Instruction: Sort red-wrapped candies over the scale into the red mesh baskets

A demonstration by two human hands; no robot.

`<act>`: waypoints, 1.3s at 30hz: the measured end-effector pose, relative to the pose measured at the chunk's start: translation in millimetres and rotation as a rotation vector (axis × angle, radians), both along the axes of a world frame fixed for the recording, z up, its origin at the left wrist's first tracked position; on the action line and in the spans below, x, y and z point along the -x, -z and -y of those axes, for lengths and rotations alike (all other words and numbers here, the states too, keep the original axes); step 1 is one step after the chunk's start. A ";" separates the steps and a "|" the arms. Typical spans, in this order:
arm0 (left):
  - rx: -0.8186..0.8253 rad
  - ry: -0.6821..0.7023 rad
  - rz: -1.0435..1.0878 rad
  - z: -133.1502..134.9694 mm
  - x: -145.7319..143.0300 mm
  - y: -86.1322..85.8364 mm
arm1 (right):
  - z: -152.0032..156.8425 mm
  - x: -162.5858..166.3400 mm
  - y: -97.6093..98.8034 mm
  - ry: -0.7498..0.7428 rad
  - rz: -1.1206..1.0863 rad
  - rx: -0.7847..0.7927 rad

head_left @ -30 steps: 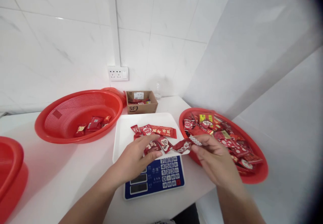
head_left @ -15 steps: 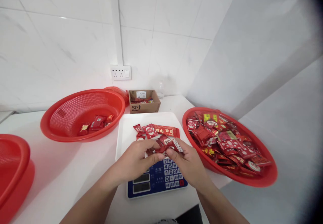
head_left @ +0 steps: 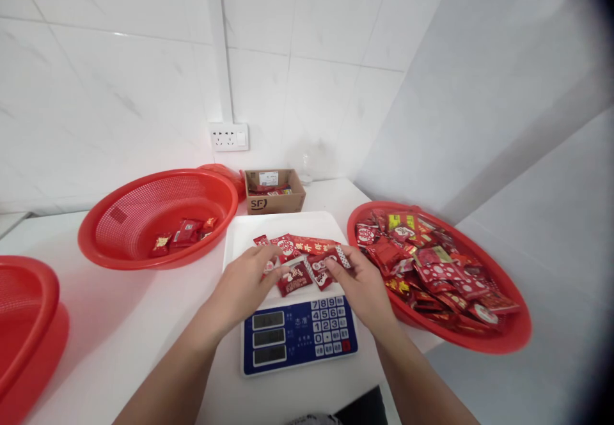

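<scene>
A blue scale (head_left: 300, 339) with a white weighing tray (head_left: 242, 239) stands in front of me. Several red snack packets (head_left: 304, 246) lie on the tray. My left hand (head_left: 244, 281) rests on the tray's near edge, fingers curled and touching the packets. My right hand (head_left: 359, 281) pinches a red packet with a dotted white end (head_left: 333, 260) just over the tray, beside the other packets.
A red basket (head_left: 484, 342) heaped with red packets sits at the right. Another red mesh basket (head_left: 125, 208) at the left holds a few packets. A third red basket (head_left: 23, 310) is at the far left edge. A small cardboard box (head_left: 273, 201) and a wall socket (head_left: 229, 137) are behind the scale.
My right hand carried a packet from the right basket leftwards over the scale and now has it at the tray. My left hand moved slightly forward onto the packets.
</scene>
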State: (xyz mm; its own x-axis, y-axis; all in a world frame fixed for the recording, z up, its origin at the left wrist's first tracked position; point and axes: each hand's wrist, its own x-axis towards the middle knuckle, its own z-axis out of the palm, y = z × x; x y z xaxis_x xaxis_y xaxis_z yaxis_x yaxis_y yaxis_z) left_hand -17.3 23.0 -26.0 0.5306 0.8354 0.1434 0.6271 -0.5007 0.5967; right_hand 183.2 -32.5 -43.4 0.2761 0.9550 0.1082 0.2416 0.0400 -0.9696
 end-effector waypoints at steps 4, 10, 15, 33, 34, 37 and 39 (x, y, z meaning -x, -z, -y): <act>-0.063 0.000 -0.176 -9.3 13.2 2.7 | -15.8 -11.8 14.0 0.056 0.142 -0.028; -0.003 0.071 -0.262 -8.7 13.0 0.1 | -14.0 -13.3 23.0 -0.044 0.617 -0.071; -0.005 0.099 -0.191 -8.7 5.7 4.9 | -10.1 -8.2 28.4 -0.122 0.677 -0.061; -0.027 -0.004 -0.138 -9.2 11.6 2.6 | 8.7 -25.1 16.0 -0.086 0.612 0.028; -0.027 -0.015 -0.134 -10.3 13.0 2.6 | 10.8 -28.0 13.3 -0.071 0.608 0.030; -0.036 -0.051 -0.116 -13.6 16.0 3.3 | 18.6 -36.5 5.0 0.007 0.594 0.035; -0.042 -0.070 -0.108 -15.0 16.4 3.8 | 23.4 -40.7 -0.1 0.066 0.588 0.018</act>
State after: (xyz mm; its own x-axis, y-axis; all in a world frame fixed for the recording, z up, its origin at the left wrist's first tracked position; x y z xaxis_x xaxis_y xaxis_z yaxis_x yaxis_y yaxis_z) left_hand -33.7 38.0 -29.7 0.4855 0.8654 0.1241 0.7206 -0.4765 0.5037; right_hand 223.9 -55.9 -43.4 0.2336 0.9409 0.2450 0.7398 -0.0085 -0.6727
